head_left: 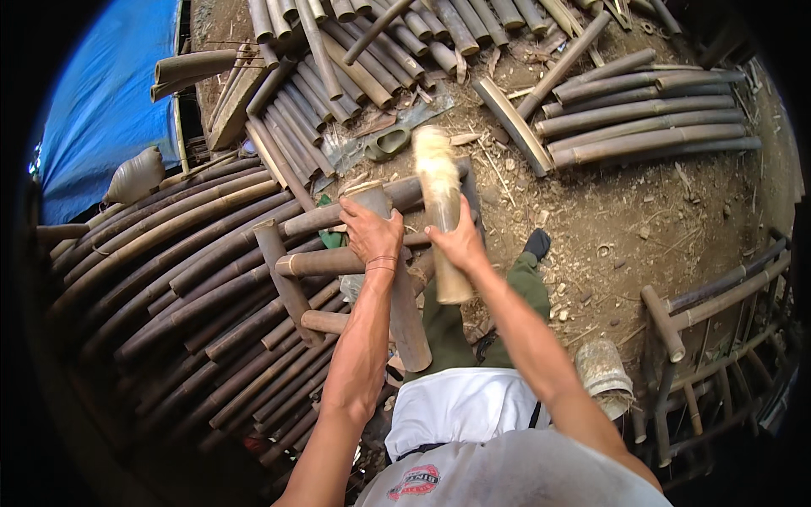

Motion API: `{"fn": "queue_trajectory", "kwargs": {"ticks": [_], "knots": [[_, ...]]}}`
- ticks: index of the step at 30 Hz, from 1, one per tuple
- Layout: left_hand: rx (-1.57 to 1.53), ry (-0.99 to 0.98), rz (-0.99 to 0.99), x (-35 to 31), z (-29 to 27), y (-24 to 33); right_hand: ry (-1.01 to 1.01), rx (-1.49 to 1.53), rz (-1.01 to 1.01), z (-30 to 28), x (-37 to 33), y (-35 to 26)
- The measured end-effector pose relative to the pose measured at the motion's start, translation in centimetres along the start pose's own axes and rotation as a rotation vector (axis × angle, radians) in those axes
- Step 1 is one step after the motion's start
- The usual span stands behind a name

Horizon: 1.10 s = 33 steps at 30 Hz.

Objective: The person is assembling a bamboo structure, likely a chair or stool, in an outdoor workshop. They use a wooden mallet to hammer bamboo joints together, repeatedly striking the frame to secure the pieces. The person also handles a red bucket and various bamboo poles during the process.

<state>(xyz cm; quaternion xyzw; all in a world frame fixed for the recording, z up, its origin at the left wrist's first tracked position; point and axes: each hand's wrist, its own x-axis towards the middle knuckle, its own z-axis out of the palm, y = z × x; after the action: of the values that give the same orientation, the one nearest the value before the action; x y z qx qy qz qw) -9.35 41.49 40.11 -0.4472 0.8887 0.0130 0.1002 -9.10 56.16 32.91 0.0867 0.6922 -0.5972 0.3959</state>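
Observation:
My left hand [370, 232] is closed around the upper part of an upright bamboo post [407, 325], just below its cut top. This post belongs to a bamboo frame [287, 283] with several crosspieces, which stands in front of me. In my right hand [460, 241] is a thick wooden club [443, 203], gripped around its middle. Its far end is pale and frayed, while the near end is brown and cut flat. The club stands to the right of the post, with a gap between them. My fingertips on the far sides of both pieces are partly hidden.
Long bamboo poles [203, 220] lie stacked at left, with short lengths [380, 59] piled at the back. More poles [642, 122] lie back right. A green clog [388, 144], a dirty white bucket [603, 372] and another bamboo frame [718, 313] stand around. Blue tarp [110, 93] covers the far left.

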Motion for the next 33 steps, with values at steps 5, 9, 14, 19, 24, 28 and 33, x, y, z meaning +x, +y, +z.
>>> {"fn": "queue_trajectory", "kwargs": {"ticks": [5,9,14,19,24,28,33], "knots": [[-0.033,0.057,0.062,-0.2,-0.9,0.2,-0.205,-0.001,0.088,0.1,1.3,-0.7],[-0.211,0.05,0.224,0.8,0.3,-3.9,-0.051,0.048,0.09,-2.3,-2.5,-1.2],[-0.86,0.097,0.197,-5.2,-3.4,-10.2,-0.044,-0.183,0.061,-9.0,-8.2,0.9],[-0.586,-0.271,-0.076,-16.1,-2.1,-19.0,-0.057,-0.303,-0.044,-10.9,-14.1,2.0],[-0.803,-0.504,-0.079,-12.1,-0.9,-18.5,-0.176,-0.388,0.37,-8.9,-16.3,3.8],[-0.829,-0.591,-0.057,-10.2,1.4,-18.7,-0.294,-0.609,0.63,-6.9,-15.5,8.8],[-0.793,-0.543,-0.135,-10.8,0.6,-15.5,-0.41,-0.568,0.601,-5.4,-14.9,11.8]]}}
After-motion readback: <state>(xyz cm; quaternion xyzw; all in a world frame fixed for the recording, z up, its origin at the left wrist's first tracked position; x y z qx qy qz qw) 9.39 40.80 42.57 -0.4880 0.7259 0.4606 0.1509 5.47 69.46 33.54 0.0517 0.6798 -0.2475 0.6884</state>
